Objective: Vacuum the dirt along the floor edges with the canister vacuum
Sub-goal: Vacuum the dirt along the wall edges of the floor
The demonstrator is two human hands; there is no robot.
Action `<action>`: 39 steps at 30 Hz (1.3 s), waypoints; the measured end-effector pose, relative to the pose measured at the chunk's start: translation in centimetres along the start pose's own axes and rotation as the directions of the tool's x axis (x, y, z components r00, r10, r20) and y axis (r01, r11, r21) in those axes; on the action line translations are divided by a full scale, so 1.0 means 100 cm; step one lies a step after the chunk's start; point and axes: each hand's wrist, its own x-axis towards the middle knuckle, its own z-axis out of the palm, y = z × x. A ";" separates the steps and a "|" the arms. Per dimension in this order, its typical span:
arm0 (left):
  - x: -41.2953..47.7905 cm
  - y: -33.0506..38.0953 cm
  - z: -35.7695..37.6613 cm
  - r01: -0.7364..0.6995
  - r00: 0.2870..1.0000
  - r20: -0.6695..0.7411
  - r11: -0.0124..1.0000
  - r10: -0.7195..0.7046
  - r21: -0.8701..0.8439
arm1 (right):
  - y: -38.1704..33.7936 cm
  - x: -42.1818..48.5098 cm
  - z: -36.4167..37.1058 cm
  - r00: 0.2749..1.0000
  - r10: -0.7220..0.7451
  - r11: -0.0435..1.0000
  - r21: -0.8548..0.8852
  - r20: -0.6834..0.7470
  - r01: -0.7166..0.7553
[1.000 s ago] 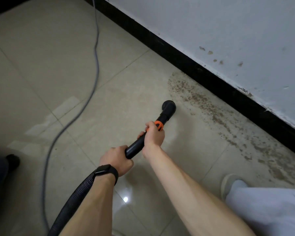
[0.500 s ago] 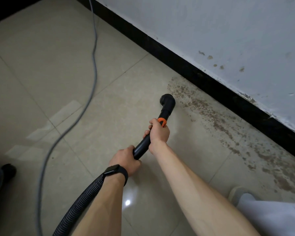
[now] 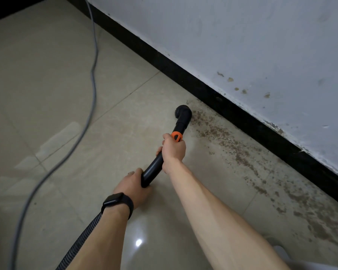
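Observation:
A black vacuum wand (image 3: 154,168) with an orange collar (image 3: 177,135) ends in a round brush nozzle (image 3: 182,113). The nozzle sits on the beige tile floor at the far end of a brown dirt band (image 3: 242,156) that runs along the black baseboard (image 3: 232,112). My right hand (image 3: 173,150) grips the wand just below the orange collar. My left hand (image 3: 134,185), with a black watch on the wrist, grips the wand's lower end where the ribbed black hose (image 3: 78,244) joins. The canister itself is out of view.
A grey power cord (image 3: 92,78) snakes over the tiles on the left, from the top edge to the bottom left. A white, stained wall (image 3: 261,45) rises above the baseboard. A light shoe tip (image 3: 277,248) shows at the bottom right.
The nozzle has moved forward and toward the baseboard, reaching the far end of the dirt band. Both hands moved with the wand; the view shifted closer to the wall.

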 end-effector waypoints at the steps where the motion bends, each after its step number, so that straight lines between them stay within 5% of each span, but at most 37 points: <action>1: 0.000 0.000 0.002 -0.004 1.000 -0.011 1.000 0.004 -0.006 | 0.000 0.003 0.001 1.000 -0.002 1.000 -0.004 -0.004 0.002; 17: 0.021 0.030 0.010 -0.100 0.959 -0.251 0.987 0.130 0.128 | -0.024 0.036 0.010 0.996 -0.074 0.994 -0.083 -0.049 0.070; 24: 0.040 0.053 0.016 -0.068 0.962 -0.266 0.997 0.059 -0.026 | -0.039 0.059 0.002 0.990 -0.141 0.973 -0.187 -0.011 0.137; 29: 0.048 0.066 0.014 -0.004 0.959 -0.275 0.971 -0.064 -0.238 | -0.063 0.066 0.007 0.978 -0.119 0.907 -0.383 0.170 0.177; 35: 0.059 0.062 -0.014 0.104 0.977 -0.109 0.861 -0.181 -0.498 | -0.085 0.048 0.027 0.936 0.043 0.862 -0.487 0.350 0.143; 39: 0.058 0.063 -0.033 0.144 0.985 0.020 0.751 -0.172 -0.644 | -0.082 0.041 0.035 0.946 -0.020 0.822 -0.533 0.323 0.200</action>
